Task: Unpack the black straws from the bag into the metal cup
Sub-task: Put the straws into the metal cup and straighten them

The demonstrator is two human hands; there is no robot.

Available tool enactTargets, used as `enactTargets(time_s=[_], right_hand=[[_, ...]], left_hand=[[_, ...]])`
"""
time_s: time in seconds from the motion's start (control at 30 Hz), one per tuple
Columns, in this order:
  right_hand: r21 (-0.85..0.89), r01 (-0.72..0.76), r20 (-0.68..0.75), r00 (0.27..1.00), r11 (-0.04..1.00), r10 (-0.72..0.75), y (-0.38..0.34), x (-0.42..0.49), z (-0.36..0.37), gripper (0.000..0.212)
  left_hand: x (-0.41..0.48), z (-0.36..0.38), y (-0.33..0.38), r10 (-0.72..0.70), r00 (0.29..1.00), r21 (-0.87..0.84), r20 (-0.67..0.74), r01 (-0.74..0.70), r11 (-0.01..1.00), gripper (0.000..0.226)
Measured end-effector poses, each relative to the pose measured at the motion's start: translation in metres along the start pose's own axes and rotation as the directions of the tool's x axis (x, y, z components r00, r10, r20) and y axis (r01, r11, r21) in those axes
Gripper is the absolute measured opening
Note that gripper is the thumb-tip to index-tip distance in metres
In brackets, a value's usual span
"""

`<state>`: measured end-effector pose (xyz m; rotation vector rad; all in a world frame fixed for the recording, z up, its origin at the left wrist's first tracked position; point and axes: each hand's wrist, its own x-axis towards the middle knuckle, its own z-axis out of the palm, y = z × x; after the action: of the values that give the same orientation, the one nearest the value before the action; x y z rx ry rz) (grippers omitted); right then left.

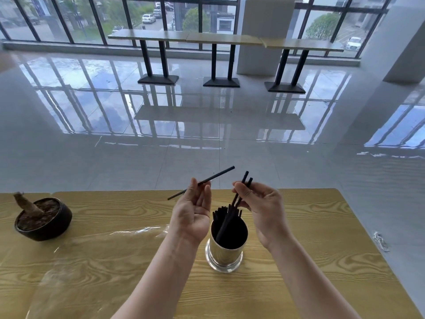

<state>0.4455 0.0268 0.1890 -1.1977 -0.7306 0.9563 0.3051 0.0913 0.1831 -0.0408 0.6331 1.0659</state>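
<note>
A shiny metal cup [226, 252] stands upright on the wooden table [310, 261], with several black straws [226, 217] standing in it. My left hand [192, 212] is just left of the cup, palm up, and pinches one black straw [216, 176] that lies almost level above the table's far edge. My right hand [262, 203] hovers above and right of the cup, fingers closed on two black straws [245, 183] whose lower ends point down into the cup. The clear plastic bag [92, 254] lies flat on the table to the left.
A dark round bowl [43, 219] with brown material and a stub in it sits at the table's left. A crumpled scrap of clear plastic [380, 241] lies at the right edge. Beyond the table are glossy floor tiles and high tables [220, 40] by the windows.
</note>
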Motion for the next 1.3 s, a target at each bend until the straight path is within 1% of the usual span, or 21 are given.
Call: enactTargets(time_s=[0.1,0.2,0.27,0.33,0.43,0.57,0.7,0.77,0.83,0.9,0.97,1.0,1.03,1.07,1.1,1.13,1.17,1.23,1.27,1.3], right_hand=[[0.059,0.056,-0.026,0.998,0.997,-0.054,0.0,0.002,0.013,0.015],[0.053,0.075,-0.1,0.993,0.996,-0.069,-0.001,0.005,0.016,0.007],[0.055,0.101,-0.133,0.987,0.993,-0.093,0.001,0.005,0.014,0.007],[0.05,0.119,-0.143,0.984,0.992,-0.111,0.003,0.004,0.011,0.01],[0.077,0.085,-0.161,0.984,0.993,-0.072,0.004,0.005,0.01,0.015],[0.136,0.075,-0.173,0.984,0.988,-0.051,0.002,0.012,0.009,0.011],[0.152,0.055,-0.175,0.984,0.987,-0.028,0.003,0.016,0.008,0.005],[0.15,0.071,-0.196,0.98,0.986,-0.041,0.003,0.017,0.006,0.003],[0.14,0.121,-0.231,0.969,0.983,-0.087,0.001,0.019,0.002,0.007],[0.113,0.173,-0.246,0.959,0.978,-0.141,-0.003,0.021,-0.004,0.007],[0.07,0.215,-0.245,0.95,0.974,-0.192,-0.007,0.021,-0.013,0.004],[0.041,0.238,-0.246,0.944,0.97,-0.221,-0.008,0.02,-0.018,0.008],[0.011,0.259,-0.249,0.936,0.966,-0.248,-0.008,0.02,-0.024,0.011],[-0.013,0.273,-0.253,0.93,0.962,-0.267,-0.007,0.02,-0.03,0.012],[-0.042,0.28,-0.261,0.923,0.959,-0.281,-0.004,0.019,-0.036,0.009],[-0.074,0.282,-0.262,0.92,0.956,-0.292,-0.001,0.018,-0.04,0.005],[-0.117,0.281,-0.256,0.918,0.953,-0.302,0.004,0.017,-0.044,0.004],[-0.195,0.244,-0.221,0.933,0.95,-0.285,0.016,0.014,-0.048,0.005],[-0.243,0.219,-0.2,0.942,0.945,-0.27,0.022,0.011,-0.05,0.004],[-0.302,0.201,-0.18,0.948,0.932,-0.263,0.027,0.009,-0.051,0.008]], left_hand=[[-0.004,-0.001,-0.016,-0.022,0.999,0.035,-0.034,0.023,0.999,0.013],[-0.009,-0.005,-0.023,-0.048,0.998,0.049,-0.045,0.05,0.998,0.013],[-0.009,-0.004,-0.022,-0.049,0.998,0.024,-0.046,0.051,0.998,0.013],[-0.008,-0.003,-0.02,-0.044,0.998,0.0,-0.035,0.044,0.999,0.013],[-0.008,-0.001,-0.021,-0.048,0.999,0.012,-0.025,0.049,0.999,0.014],[-0.006,-0.004,-0.025,-0.062,0.998,0.037,-0.022,0.062,0.997,0.016],[-0.005,-0.007,-0.026,-0.077,0.997,0.072,-0.011,0.077,0.994,0.012],[-0.004,-0.008,-0.027,-0.081,0.997,0.109,-0.018,0.082,0.991,0.006],[-0.003,-0.012,-0.026,-0.074,0.996,0.134,-0.049,0.08,0.988,0.011],[-0.003,-0.02,-0.023,-0.059,0.993,0.134,-0.099,0.072,0.988,0.011],[0.0,-0.029,-0.019,0.012,0.985,0.178,-0.169,0.018,0.984,0.013],[0.003,-0.035,-0.018,0.079,0.975,0.255,-0.209,-0.024,0.967,0.013],[0.005,-0.041,-0.016,0.167,0.958,0.367,-0.233,-0.072,0.927,0.012],[0.007,-0.046,-0.015,0.264,0.938,0.495,-0.223,-0.124,0.86,0.011],[0.008,-0.052,-0.015,0.36,0.916,0.621,-0.174,-0.182,0.763,0.013],[0.009,-0.058,-0.016,0.438,0.894,0.73,-0.097,-0.235,0.641,0.015],[0.01,-0.065,-0.017,0.486,0.874,0.818,-0.01,-0.273,0.507,0.016],[0.013,-0.076,-0.019,0.504,0.852,0.932,0.143,-0.287,0.221,0.018],[0.014,-0.08,-0.021,0.485,0.852,0.96,0.195,-0.268,0.085,0.021],[0.016,-0.083,-0.022,0.461,0.856,0.968,0.234,-0.251,-0.025,0.028]])
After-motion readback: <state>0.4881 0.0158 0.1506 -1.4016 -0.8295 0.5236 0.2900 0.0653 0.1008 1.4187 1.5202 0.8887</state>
